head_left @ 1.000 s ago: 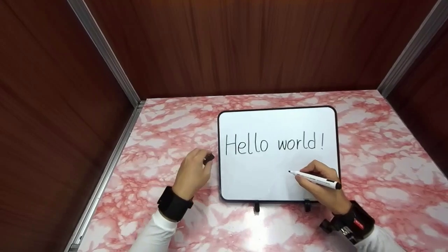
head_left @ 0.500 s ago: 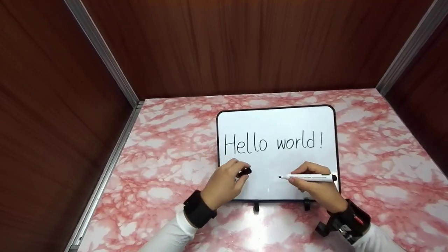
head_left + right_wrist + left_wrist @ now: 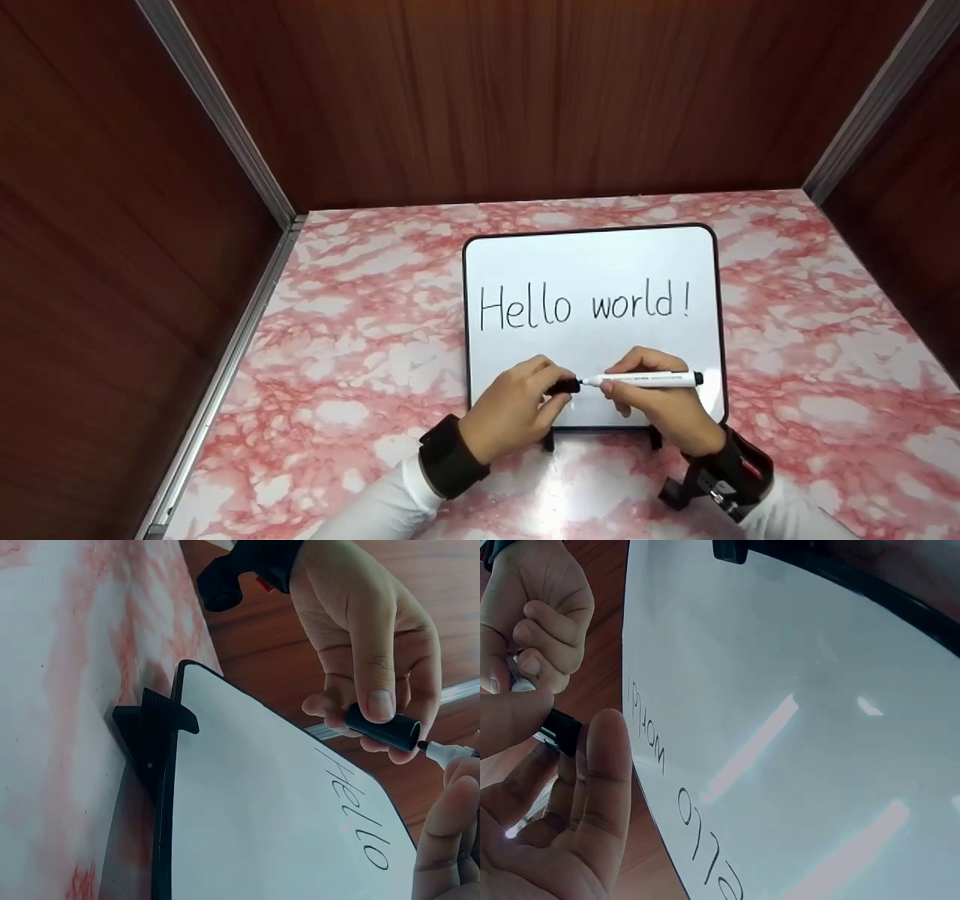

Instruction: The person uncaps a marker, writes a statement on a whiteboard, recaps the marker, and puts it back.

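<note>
My left hand [image 3: 517, 409] pinches a black marker cap [image 3: 384, 727] between thumb and fingers, its open end facing right. My right hand [image 3: 656, 390] holds a white whiteboard marker [image 3: 649, 379] level, with the black tip pointing left. In the right wrist view the marker's tip is right at the mouth of the cap. Both hands are in front of the lower part of a black-framed whiteboard [image 3: 592, 259], which bears "Hello world!" in black. In the left wrist view, the thumb partly hides the cap [image 3: 562, 731].
The whiteboard leans on small black stand feet [image 3: 146, 735] on a red-and-white marbled table [image 3: 360, 300]. Dark wood-grain panels [image 3: 480, 97] with metal corner strips rise at the back and both sides. Black camera bands [image 3: 454, 457] circle the wrists.
My left hand has moved right with the cap, from beside the board to its lower middle. My right hand has shifted left and turned the marker level, bringing tip and cap together.
</note>
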Demonstrator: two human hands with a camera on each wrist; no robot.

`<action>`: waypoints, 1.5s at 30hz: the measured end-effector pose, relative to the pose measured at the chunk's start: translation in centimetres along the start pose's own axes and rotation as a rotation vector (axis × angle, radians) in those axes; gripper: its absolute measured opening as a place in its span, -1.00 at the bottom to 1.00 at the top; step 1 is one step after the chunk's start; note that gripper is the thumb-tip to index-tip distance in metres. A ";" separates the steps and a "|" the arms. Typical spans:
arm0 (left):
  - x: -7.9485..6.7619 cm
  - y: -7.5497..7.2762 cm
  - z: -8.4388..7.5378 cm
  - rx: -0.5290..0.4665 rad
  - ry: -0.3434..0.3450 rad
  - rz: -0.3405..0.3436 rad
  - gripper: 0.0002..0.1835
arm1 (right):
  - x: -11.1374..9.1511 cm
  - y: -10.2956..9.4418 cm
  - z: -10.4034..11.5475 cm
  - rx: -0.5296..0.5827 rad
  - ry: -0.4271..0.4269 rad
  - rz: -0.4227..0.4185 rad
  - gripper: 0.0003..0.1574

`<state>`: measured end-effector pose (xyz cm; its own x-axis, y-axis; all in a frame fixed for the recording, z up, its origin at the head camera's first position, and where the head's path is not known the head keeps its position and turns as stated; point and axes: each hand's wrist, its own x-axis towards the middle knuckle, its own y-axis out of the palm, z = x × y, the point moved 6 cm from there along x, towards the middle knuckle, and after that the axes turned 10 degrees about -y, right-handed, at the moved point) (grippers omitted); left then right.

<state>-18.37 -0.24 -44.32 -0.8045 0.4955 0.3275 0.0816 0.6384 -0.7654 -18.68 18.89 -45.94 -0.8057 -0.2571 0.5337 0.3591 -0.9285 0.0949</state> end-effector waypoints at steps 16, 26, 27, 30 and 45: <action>-0.1 0.4 -1.0 0.003 0.069 -0.027 -0.82 | -0.3 0.6 -0.6 -0.006 0.037 0.028 -0.87; -0.3 0.3 -1.5 0.015 0.134 -0.055 -0.83 | -0.3 0.7 -0.8 0.063 0.047 0.054 -0.91; -0.4 0.3 -1.6 0.016 0.139 -0.058 -0.83 | -0.3 0.7 -0.8 0.059 0.045 0.055 -0.92; -0.4 0.3 -1.7 0.038 0.157 -0.076 -0.84 | -0.4 0.8 -0.7 0.038 0.049 0.050 -0.95; -0.6 0.2 -1.5 0.058 0.181 -0.143 -0.86 | -0.8 0.5 -0.7 -0.033 0.098 0.114 -0.75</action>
<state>-17.00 0.51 -43.82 -0.6866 0.5032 0.5247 -0.0636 0.6774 -0.7329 -18.19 18.47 -46.95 -0.8034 -0.3850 0.4543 0.4365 -0.8996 0.0096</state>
